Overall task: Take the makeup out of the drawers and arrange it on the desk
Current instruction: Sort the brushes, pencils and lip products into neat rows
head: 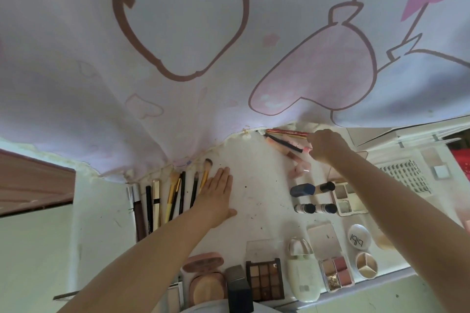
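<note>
Left hand (217, 194) lies flat, fingers straight, on the white counter (256, 185) beside a row of brushes and pencils (175, 193). Right hand (326, 146), fingers curled, grips slim makeup sticks (284, 141) at the far edge. Palettes (264, 278) line the near edge.

My left hand (218, 194) lies flat, palm down, fingers straight and together, thumb splayed out to the side. Left forearm runs straight back toward me, bare. My right hand (324, 146) is reached further out, knuckles up, fingers curled under and bunched at the tips as if pinching; what they hold I can't tell. Right arm is extended, bare, angled in from the right.
</note>
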The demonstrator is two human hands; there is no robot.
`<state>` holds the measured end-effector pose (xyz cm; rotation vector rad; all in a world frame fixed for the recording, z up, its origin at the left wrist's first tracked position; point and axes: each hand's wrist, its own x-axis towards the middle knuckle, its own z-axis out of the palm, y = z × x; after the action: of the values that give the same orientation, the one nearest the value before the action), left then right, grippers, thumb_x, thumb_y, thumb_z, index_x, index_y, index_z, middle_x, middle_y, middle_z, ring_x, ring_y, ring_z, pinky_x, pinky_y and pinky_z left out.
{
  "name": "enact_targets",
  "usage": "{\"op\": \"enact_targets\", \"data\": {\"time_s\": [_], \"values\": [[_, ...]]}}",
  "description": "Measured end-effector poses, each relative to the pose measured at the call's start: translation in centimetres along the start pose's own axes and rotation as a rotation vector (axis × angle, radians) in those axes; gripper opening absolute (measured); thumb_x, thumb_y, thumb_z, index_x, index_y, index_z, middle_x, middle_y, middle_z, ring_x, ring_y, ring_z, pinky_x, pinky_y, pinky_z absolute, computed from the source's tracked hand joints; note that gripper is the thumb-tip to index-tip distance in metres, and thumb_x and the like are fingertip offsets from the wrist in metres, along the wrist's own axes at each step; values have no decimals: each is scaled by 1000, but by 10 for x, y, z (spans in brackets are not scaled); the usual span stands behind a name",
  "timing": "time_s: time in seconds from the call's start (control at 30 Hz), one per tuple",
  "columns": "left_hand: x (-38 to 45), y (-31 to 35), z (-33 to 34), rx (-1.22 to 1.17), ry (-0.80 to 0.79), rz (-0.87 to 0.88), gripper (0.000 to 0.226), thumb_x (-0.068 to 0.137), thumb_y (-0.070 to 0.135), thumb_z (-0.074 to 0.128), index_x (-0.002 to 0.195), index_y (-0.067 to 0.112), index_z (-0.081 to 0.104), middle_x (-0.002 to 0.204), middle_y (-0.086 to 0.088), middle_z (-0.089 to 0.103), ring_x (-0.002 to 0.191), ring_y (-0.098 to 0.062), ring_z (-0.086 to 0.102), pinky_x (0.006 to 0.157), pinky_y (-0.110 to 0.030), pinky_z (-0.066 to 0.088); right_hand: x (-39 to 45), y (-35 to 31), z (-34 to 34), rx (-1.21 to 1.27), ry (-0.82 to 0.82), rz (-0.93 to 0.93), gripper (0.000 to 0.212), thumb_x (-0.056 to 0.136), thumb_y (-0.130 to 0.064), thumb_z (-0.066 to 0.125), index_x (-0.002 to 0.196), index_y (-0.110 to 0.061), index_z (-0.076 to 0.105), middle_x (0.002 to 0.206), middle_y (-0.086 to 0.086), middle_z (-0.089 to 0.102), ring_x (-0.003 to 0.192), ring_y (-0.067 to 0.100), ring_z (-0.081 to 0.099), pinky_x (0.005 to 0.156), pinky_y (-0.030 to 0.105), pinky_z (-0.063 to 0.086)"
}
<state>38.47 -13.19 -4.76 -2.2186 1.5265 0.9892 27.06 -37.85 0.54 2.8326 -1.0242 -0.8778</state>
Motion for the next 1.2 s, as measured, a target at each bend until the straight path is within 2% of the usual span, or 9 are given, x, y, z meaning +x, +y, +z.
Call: {"op": "enact_targets", "data": {"time_s": [0.33,0.57,0.63,0.73,0.8,0.87,0.97,1.1,1.2], "values": [[8,-12,15,51,-3,41,81,93,51,25,133,8,-31,145,-7,-36,135,-20,-30,102,-29,-22,26,-4,10,44,-75,-4,18,85,-4,46,95,-2,61,69,2,50,73,21,53,64,26,42],[5,-7,2,-13,-21,34,82,94,46,32,138,6,-24,148,-8,-31,138,-21,-24,111,-32,-13,-14,19,-23,267,165,-58,29,93,-22,45,99,0,63,91,15,65,78,22,52,67,25,34],[-1,-1,-17,-123,90,45,80,94,40,37,141,5,-17,152,-9,-21,141,-20,-13,114,-31,-1,-36,15,-36,366,259,-77,29,92,-23,46,97,-1,65,91,14,66,79,20,51,68,25,33],[-18,14,-56,-297,500,120,74,93,35,44,144,3,1,154,-11,6,141,-21,12,111,-28,17,-72,-4,-60,494,333,-165,25,91,-21,49,89,-2,66,85,12,65,77,23,57,68,27,36],[-33,25,-81,-302,737,200,67,91,31,50,141,-1,20,143,-18,32,130,-27,36,101,-31,35,-95,-20,-73,599,353,-237,22,89,-19,52,87,-2,66,82,11,64,73,24,60,71,29,40],[-50,31,-98,-252,917,278,47,89,24,53,127,-2,45,114,-20,56,98,-33,58,75,-35,48,-116,-34,-83,713,352,-308,18,89,-18,52,85,-8,66,80,5,62,69,19,61,69,26,44],[-78,30,-110,-172,962,339,25,89,19,49,97,-3,59,84,-16,62,67,-31,58,54,-28,35,-139,-46,-92,957,339,-351,15,88,-17,49,84,-28,57,74,-5,59,50,7,60,54,12,45],[-112,18,-114,-39,953,375,17,81,17,57,82,1,63,67,-8,63,48,-23,54,42,-25,33,-158,-59,-89,1015,354,-371,25,90,-16,50,73,-34,55,67,3,56,39,6,56,55,30,43],[-132,11,-117,61,988,373,14,69,22,60,70,8,64,54,1,59,35,-13,48,32,-16,33,-166,-68,-89,1080,377,-398,26,90,-15,52,71,-32,55,63,2,51,39,5,57,51,22,39]]}}
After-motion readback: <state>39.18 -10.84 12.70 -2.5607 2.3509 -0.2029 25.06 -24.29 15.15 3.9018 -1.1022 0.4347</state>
